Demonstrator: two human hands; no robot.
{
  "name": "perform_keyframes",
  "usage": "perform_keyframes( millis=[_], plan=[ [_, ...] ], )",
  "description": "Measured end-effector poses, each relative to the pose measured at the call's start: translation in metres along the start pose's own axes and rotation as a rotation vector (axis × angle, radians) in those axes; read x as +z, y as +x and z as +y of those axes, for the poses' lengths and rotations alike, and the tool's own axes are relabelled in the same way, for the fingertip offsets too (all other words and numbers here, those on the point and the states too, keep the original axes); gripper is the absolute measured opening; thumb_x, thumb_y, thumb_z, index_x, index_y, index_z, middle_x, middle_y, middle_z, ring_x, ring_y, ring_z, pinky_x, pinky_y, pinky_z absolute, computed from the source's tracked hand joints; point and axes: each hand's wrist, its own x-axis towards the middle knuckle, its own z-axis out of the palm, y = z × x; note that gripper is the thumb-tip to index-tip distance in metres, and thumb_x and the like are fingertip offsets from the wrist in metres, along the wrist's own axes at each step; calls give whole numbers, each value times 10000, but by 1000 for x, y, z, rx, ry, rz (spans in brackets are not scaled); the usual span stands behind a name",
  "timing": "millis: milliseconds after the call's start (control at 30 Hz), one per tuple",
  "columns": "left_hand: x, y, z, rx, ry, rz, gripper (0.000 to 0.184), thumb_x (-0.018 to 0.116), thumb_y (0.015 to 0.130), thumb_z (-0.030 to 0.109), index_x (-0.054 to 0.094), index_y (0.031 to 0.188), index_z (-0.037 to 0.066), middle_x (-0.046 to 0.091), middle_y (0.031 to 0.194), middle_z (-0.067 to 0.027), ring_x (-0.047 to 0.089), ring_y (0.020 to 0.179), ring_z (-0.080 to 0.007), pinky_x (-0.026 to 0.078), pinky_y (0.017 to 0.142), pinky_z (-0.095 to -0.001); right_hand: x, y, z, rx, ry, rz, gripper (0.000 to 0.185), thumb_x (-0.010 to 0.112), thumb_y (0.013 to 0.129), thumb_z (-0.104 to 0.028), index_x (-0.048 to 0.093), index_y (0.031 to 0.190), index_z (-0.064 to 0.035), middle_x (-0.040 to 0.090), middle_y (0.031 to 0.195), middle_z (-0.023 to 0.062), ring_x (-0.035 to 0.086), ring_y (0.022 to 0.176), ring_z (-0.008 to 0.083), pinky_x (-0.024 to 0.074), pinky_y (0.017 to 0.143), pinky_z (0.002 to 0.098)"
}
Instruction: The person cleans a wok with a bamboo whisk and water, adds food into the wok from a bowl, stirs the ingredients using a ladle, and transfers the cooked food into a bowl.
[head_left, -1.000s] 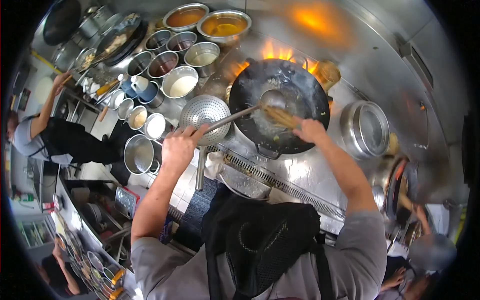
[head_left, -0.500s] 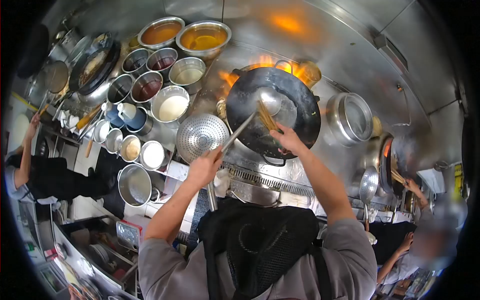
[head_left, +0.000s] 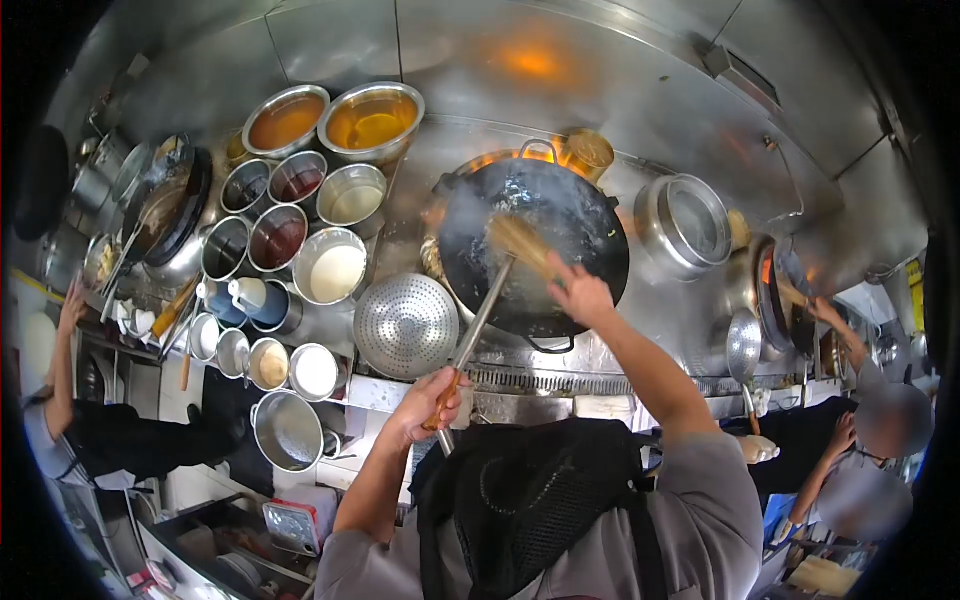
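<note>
A black wok [head_left: 470, 205] with two loop handles sits over the flaming burner, with steam rising and wet bubbly water inside. My right hand [head_left: 582, 295] is closed around a bamboo wok brush [head_left: 522, 242], its bristles blurred over the wok. My left hand [head_left: 430, 403] grips the wooden end of a long metal ladle [head_left: 484, 320]. The shaft slants up into the wok; the bowl is hidden behind the brush and steam. Beside the wok, left of the shaft, a large perforated strainer [head_left: 405, 325] lies face up.
Steel pots of sauces [head_left: 278, 238] and two bowls of orange liquid [head_left: 372, 122] stand at the left. Stacked steel pots [head_left: 690, 225] are right of the wok. Flames show behind it. One person [head_left: 140, 435] works at far left; others [head_left: 845, 430] stand at far right.
The brush has swung up and left over the wok, hiding the ladle bowl. My left hand has moved down and right with the ladle. Flames are smaller and steam is thicker.
</note>
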Motion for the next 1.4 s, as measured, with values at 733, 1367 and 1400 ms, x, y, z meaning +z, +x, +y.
perform_keyframes(
  millis=[733, 1367, 1400],
  plan=[
    [-10, 3, -1, 467, 1324, 459, 353, 604, 954, 361, 575, 1025, 17, 656, 777, -220, 665, 721, -409, 497, 649, -479, -46, 61, 71, 24, -107, -334, 621, 636, 885, -442, 454, 1444, -243, 642, 1162, 223, 631, 1045, 409, 506, 912, 492],
    [-24, 13, 7, 515, 1540, 611, 266, 591, 958, 297, 528, 1023, 47, 589, 712, -99, 551, 534, -192, 456, 500, -348, -12, 65, 62, 222, 254, -54, 608, 683, 865, -426, 508, 1420, -249, 658, 1163, 234, 629, 1091, 399, 515, 928, 473],
    [-21, 13, 14, 481, 1213, 441, 276, 586, 966, 317, 533, 1011, 50, 587, 711, -75, 536, 525, -162, 438, 483, -322, -18, 65, 62, 239, 338, 25, 597, 688, 861, -423, 527, 1405, -237, 665, 1152, 230, 629, 1090, 395, 514, 929, 470]
  ],
)
